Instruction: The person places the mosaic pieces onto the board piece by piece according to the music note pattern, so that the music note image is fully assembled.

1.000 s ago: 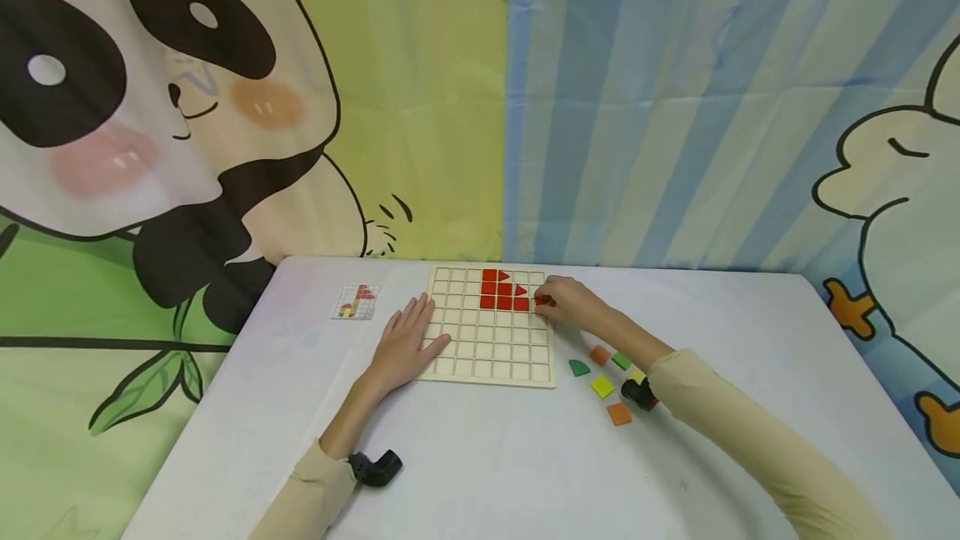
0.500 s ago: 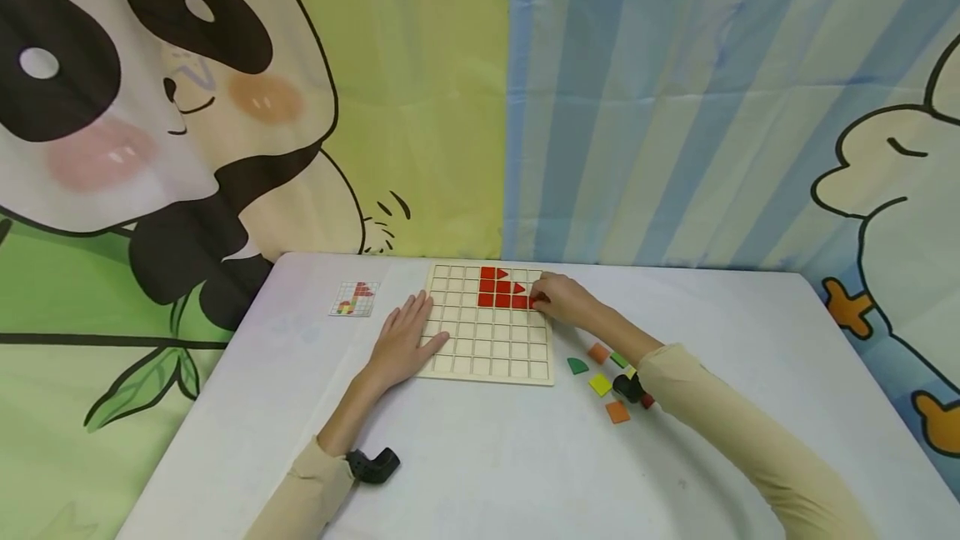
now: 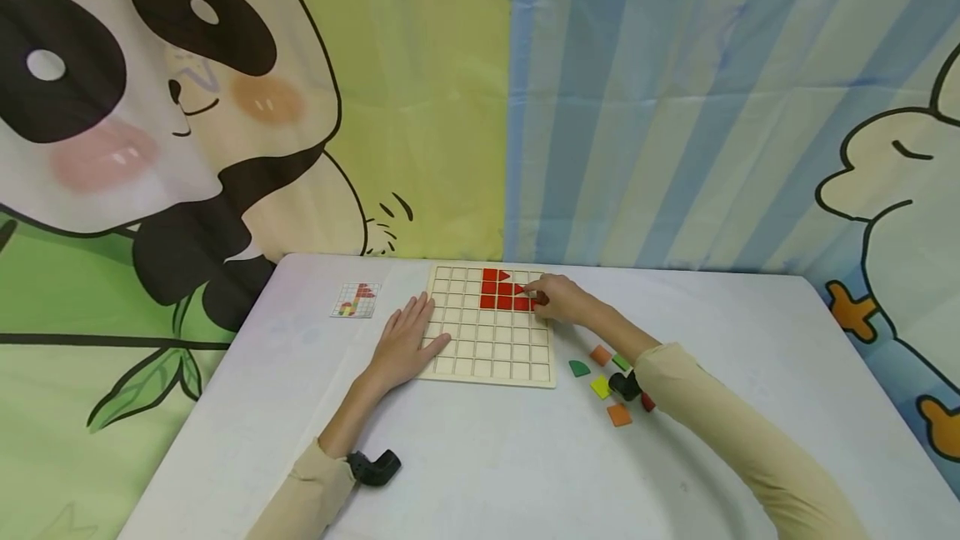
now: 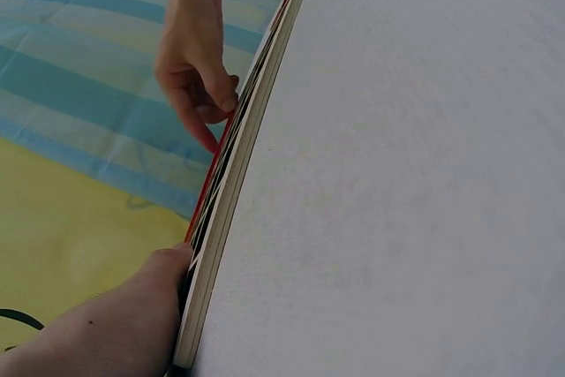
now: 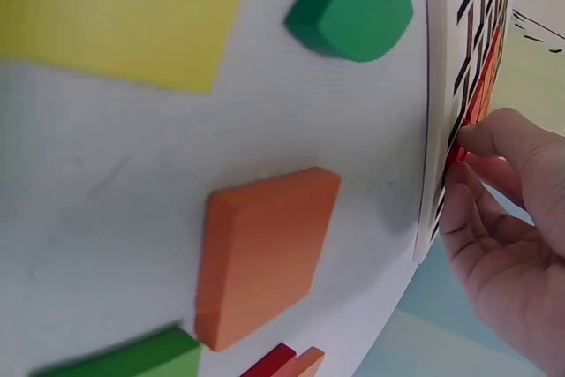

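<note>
A pale wooden grid board (image 3: 487,348) lies flat on the table. Several red tiles (image 3: 504,302), squares and triangles, fill cells in its upper right part. My left hand (image 3: 405,344) rests on the board's left side with straight fingers. At the opposite edge, my right hand (image 3: 566,300) pinches a small red tile (image 5: 455,154) between thumb and fingers, at the end of the lowest red row. Fingers mostly hide that tile, so its shape cannot be told. In the left wrist view the board (image 4: 238,174) appears edge-on, with the right hand (image 4: 196,59) above it.
Right of the board lie loose tiles: a green quarter-round (image 3: 579,368), a yellow square (image 3: 600,387), orange squares (image 3: 618,415), a green one and a red one (image 3: 648,402). A small pattern card (image 3: 356,301) lies to the left. A printed curtain hangs behind the table.
My right hand has moved slightly left with the red tile, from the board's right edge onto the last cell of the lowest red row. The left hand stays in place.
</note>
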Demonstrator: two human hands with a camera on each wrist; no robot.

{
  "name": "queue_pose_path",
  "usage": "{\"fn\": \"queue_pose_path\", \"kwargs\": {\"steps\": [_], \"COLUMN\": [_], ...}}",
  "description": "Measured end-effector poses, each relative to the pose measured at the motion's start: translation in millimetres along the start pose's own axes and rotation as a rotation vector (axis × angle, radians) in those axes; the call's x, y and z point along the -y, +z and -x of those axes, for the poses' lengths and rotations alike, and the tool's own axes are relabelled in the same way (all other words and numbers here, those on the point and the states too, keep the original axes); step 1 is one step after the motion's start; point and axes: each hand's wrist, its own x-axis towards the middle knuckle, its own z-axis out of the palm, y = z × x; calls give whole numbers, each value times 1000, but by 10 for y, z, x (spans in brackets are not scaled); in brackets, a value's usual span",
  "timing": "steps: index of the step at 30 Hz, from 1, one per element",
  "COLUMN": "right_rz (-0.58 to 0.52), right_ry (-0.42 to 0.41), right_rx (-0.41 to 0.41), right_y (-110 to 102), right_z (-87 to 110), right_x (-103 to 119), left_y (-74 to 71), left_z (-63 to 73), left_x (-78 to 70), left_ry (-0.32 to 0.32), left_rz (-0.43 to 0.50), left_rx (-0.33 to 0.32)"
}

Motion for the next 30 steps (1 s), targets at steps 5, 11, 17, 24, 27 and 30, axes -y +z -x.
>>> {"fn": "queue_pose_path", "kwargs": {"steps": [5,11,17,24,27,30], "right_rz": [-4,22,42,-163,-237,-224], "right_ry": [-11,-17,-28,-158,-189,-161], "right_rx": [-10,-29,-84,-141,-132,-147], "right_y": [9,35,35,100,170,188], "right_z": [-4,47,142,813,1222,1574], "right_x": [-27,-15,43,253,350,386], "left_y": [-2,2,7,12,-4,-7], "left_z": [-5,-6,-3,-2,3,4], "left_x": [-1,8,-5,-28,-25,-10], "left_ry": [-5,-17,-15,-6,-5,-9], "left_rz": [11,-5,0,0,-5,1], "left_rx": [2,27,20,25,25,25]}}
